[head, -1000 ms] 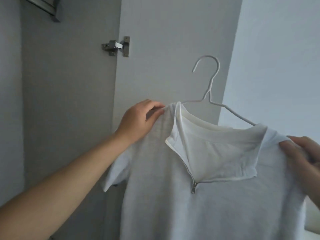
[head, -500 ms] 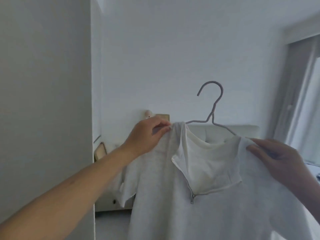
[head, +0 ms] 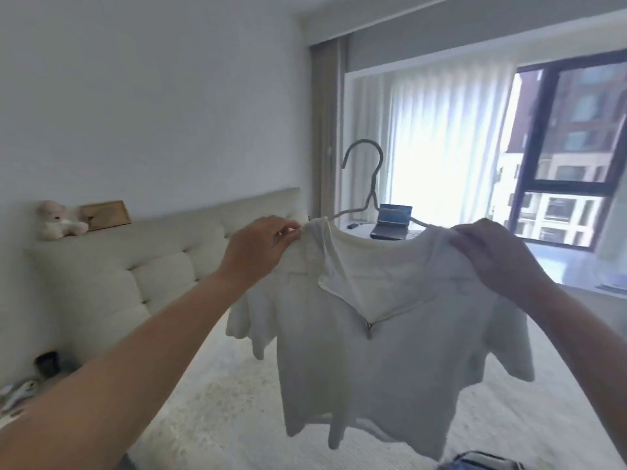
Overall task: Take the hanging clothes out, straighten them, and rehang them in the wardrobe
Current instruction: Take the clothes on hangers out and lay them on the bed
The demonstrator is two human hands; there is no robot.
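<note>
A white short-sleeved shirt with a half-open zip collar hangs on a thin white wire hanger, held up in the air in front of me. My left hand pinches the shirt's left shoulder over the hanger's end. At the other shoulder, my right hand grips the fabric in the same way. The hanger's hook stands free above the collar. The wardrobe is out of view.
A bed with a padded headboard lies below and behind the shirt. A soft toy and a frame sit on the headboard ledge. A laptop stands by the curtained window. A nightstand with small items is at lower left.
My view has swung right, from the wardrobe door to the bedroom and bed. Both hands keep their hold on the shirt's shoulders, carrying it away from the wardrobe.
</note>
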